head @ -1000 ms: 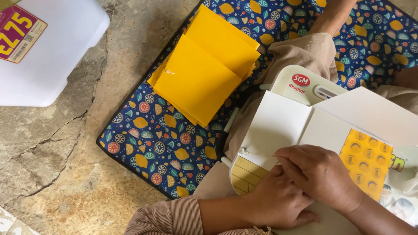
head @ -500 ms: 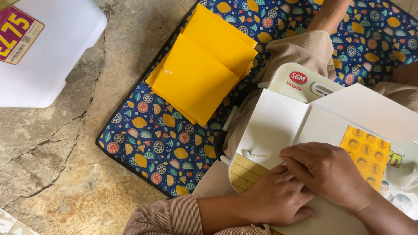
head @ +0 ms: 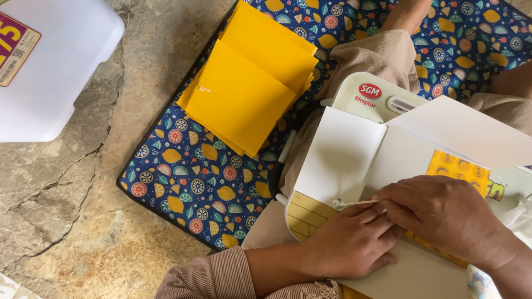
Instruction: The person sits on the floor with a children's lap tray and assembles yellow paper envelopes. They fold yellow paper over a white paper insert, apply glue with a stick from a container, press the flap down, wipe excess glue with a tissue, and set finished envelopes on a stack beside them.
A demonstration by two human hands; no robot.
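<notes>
Right hand (head: pixel 443 213) now with thin stick (head: pixel 354 203) over white card (head: pixel 343 160).

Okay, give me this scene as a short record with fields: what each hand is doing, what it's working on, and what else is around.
left hand: rests flat on the white folded card, pressing it down
right hand: pinches a thin stick whose tip lies on the card's edge
work surface: small lap table, cream, across the person's legs
stack: yellow folded cards piled on the patterned mat
container: white plastic box, upper left, on the stone floor
</notes>
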